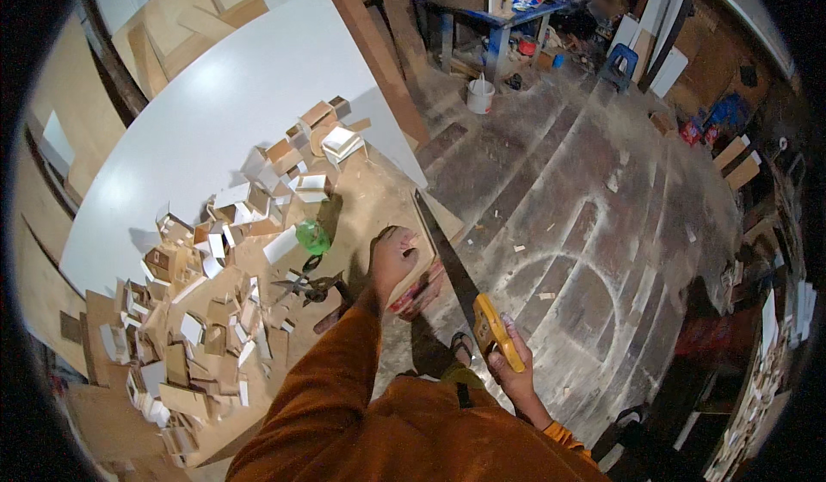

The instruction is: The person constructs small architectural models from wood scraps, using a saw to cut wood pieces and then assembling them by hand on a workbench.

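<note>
The person stands at the near side of a bench (357,215), the right hand (514,368) wrapped around the yellow handle of a saw (454,267), fingers closed firmly about it. The saw slants away from that hand, far and a little to the left — its dark blade lying along the bench's right edge, its tip near the corner of a big white panel (206,95) at the far left. The left hand (394,257) is down at the bench's right edge, just left of the blade, fingers bent; from here I cannot tell how far it is closed, or whether it has hold of anything. Just under it, on the near side, shows a red-patterned thing (419,297), partly hidden. Left of that hand lie pliers (320,288), and farther off a green lump (312,237), with a heap of wood pieces (245,198) spread over the left side. Beyond the bench, to the right, the dusty floor (559,181) runs back to a white bucket (480,97), a blue table (496,52) and, farther right, a blue chair (619,65).
</note>
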{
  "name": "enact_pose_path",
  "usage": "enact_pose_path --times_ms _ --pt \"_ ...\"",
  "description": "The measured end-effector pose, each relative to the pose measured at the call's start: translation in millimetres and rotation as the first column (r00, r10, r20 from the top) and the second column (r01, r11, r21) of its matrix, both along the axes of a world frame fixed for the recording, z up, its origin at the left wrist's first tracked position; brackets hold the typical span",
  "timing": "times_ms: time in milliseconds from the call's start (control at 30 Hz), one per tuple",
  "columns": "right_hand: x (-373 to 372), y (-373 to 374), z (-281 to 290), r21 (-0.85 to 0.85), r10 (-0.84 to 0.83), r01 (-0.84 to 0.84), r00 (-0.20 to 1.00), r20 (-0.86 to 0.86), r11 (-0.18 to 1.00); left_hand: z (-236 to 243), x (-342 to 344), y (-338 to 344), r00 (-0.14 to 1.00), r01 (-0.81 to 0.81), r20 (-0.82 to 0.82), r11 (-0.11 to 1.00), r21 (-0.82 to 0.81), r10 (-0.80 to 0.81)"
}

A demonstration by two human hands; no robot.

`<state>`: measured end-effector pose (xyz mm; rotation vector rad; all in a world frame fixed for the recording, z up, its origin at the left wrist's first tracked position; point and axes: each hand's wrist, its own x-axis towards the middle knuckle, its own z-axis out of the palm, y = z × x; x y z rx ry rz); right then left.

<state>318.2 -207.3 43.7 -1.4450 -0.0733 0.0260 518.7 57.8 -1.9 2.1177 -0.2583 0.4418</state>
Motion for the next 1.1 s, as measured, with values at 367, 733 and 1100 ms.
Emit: enact_pose_path --times_ms 367,733,1100 --pt "-4.6 1.9 29.5 -0.05 0.092 -0.094 0.995 -0.047 0.994 -21.1 9.3 -5.4 0.987 -0.151 0.091 0.94 0.305 0.128" --pt "27.0 19.3 40.2 -0.398 0.149 -0.095 0.983 0.109 0.912 37.2 -126.0 3.3 1.0 -0.002 0.004 0.994 -0.11 0.003" --pt "113.1 122.1 -8.2 -0.809 0.402 0.179 0.795 0.454 0.56 17.4 -326.5 87.3 0.813 -0.53 -0.496 0.74 -0.413 0.305"
